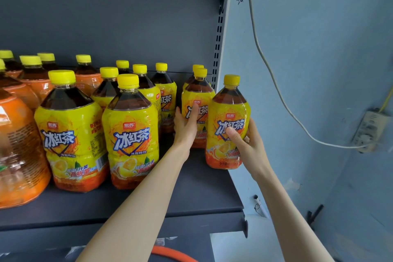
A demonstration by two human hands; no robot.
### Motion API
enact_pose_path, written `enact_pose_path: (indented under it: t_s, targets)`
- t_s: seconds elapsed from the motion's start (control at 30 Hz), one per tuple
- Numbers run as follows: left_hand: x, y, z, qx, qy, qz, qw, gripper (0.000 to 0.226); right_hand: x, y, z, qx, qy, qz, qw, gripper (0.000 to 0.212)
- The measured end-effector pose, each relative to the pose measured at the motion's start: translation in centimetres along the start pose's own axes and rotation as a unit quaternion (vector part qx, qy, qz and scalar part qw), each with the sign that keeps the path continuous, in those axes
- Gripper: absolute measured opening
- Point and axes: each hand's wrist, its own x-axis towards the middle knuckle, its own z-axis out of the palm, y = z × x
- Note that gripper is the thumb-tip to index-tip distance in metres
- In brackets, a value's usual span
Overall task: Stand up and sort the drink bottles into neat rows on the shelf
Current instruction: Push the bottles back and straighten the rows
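In the head view, the shelf [191, 193] carries many drink bottles with yellow caps. The right hand [246, 144] grips the front bottle [228, 121] at the right end of the shelf, with the thumb across the label and the other fingers curled round its far side. This bottle is upright and its base is just at the right edge of the shelf; I cannot tell if it stands on the board or is held a little above it. The left hand [186, 125] lies flat with straight fingers on the label of the second bottle [197, 112], which stands directly behind and a little to the left, touching or almost touching the front bottle. A third cap [197, 67] shows behind that one, so a row from front to back is forming here. To the left, two yellow bottles [130, 134] stand near the front, more stand behind them in less regular order, and orange bottles [19, 151] fill the far left. On the wall to the right hangs a cable [276, 91]. In my judgement, the step in hand is setting the front bottle into the right row while the other hand steadies its neighbour. The next move calls for bringing the bottle inward from the edge, in line with the two behind it and with the label to the front, before the grip is opened; so near the edge, it could tip off.
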Motion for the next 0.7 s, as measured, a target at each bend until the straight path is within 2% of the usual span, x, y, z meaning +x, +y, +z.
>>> enact_pose_path:
  t_s: [0.13, 0.27, 0.37, 0.43, 0.5, 0.6, 0.7]
  targets:
    - [-1.3, 0.8, -0.6, -0.088, -0.007, 0.017, 0.996, 0.083, -0.1, 0.1, 0.9, 0.007, -0.021, 0.004, 1.0, 0.058]
    - [-2.5, 1.2, -1.7, -0.136, -0.077, 0.008, 0.988, 0.065, 0.1, 0.2, 3.3, 0.018, -0.053, 0.02, 0.998, 0.062]
    - [-2.6, 1.4, -2.1, -0.135, -0.048, 0.017, 0.99, 0.055, 0.5, 0.2, 5.0, 0.015, -0.081, 0.031, 0.996, 0.052]
    - [-2.7, 1.6, -2.1, -0.121, -0.033, 0.027, 0.992, 0.059, 0.7, 0.1, 5.4, 0.011, -0.096, 0.037, 0.995, 0.051]
    - [-2.8, 1.5, -2.1, -0.103, -0.019, 0.045, 0.993, 0.061, 0.8, 0.2, 5.2, 0.012, -0.103, 0.042, 0.994, 0.061]
    - [-2.9, 1.1, -2.2, -0.087, -0.013, 0.062, 0.994, 0.062, 1.4, 0.1, 4.5, 0.008, -0.101, 0.05, 0.994, 0.087]
    - [-3.0, 1.3, -2.1, -0.107, -0.053, 0.035, 0.992, 0.066, 2.4, -0.2, 4.4, 0.005, -0.103, 0.049, 0.993, 0.091]
